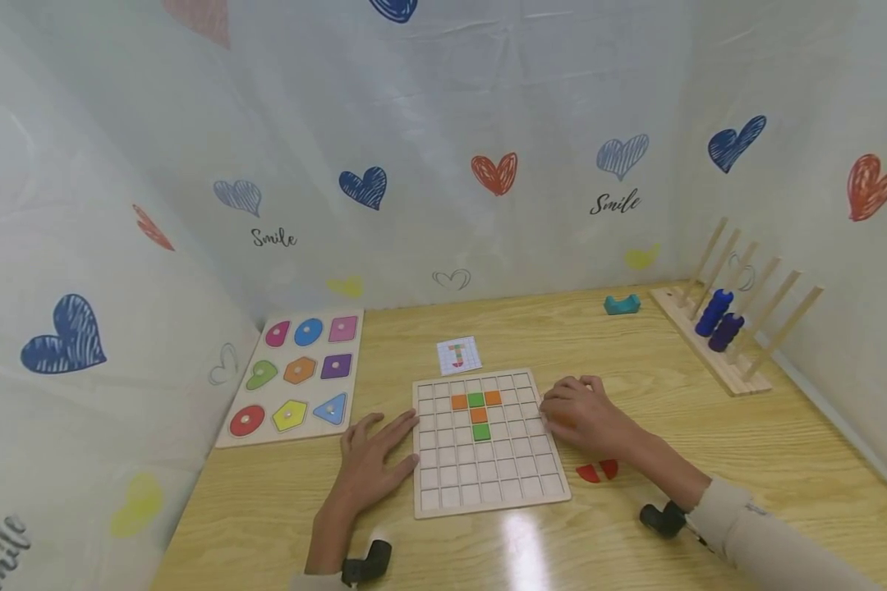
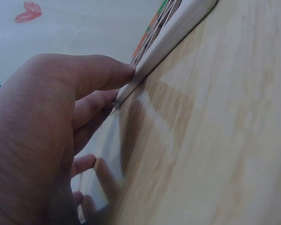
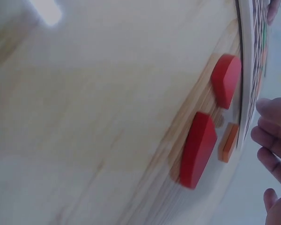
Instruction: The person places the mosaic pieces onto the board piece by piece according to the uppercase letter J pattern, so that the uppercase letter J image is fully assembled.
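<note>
A square wooden grid board (image 1: 488, 469) lies on the table. On it, an orange (image 1: 460, 402), a green (image 1: 476, 400) and another orange square tile form a row, with an orange and a green tile below its middle. My left hand (image 1: 373, 461) rests at the board's left edge, its fingertips and thumb touching the rim. Beside the right edge is my right hand (image 1: 587, 417), fingers loosely bent, with nothing visible between them in the right wrist view. Near it lie an orange tile (image 3: 228, 143) and two red curved-edged pieces (image 3: 198, 151), (image 3: 226, 80).
A small pattern card (image 1: 459, 355) lies behind the board. To the left is a shape puzzle board (image 1: 225, 435) with knobbed pieces. A teal curved block (image 1: 622, 304) and a wooden peg stand (image 1: 739, 373) with blue and purple pieces are at the back right.
</note>
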Available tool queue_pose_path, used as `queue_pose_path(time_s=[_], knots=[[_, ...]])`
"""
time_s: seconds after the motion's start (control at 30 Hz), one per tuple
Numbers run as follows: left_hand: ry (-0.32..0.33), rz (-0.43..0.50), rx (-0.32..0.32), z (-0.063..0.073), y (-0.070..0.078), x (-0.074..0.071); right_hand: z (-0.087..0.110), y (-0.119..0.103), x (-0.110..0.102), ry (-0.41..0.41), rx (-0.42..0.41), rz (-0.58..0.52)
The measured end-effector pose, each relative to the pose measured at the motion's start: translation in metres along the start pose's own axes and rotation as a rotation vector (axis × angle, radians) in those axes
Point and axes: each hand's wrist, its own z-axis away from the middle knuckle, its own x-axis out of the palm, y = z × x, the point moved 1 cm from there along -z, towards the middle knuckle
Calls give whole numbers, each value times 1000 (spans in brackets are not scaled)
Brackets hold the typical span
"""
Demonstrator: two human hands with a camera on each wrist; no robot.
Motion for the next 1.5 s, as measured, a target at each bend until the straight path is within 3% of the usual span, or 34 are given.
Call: queue_pose_path(time_s=[0.27, 0.53, 1.07, 1.3, 1.5], knots=[[-2, 6, -7, 0, 1, 0, 10, 9, -2, 41, -18, 37], [21, -3, 22, 0, 1, 1, 18, 17, -3, -33, 47, 53], [-6, -1, -3, 0, 0, -1, 18, 17, -8, -24, 47, 48], [11, -6, 13, 0, 0, -2, 19, 17, -10, -8, 47, 52], [-19, -1, -5, 0, -1, 0, 18, 16, -10, -13, 53, 63]])
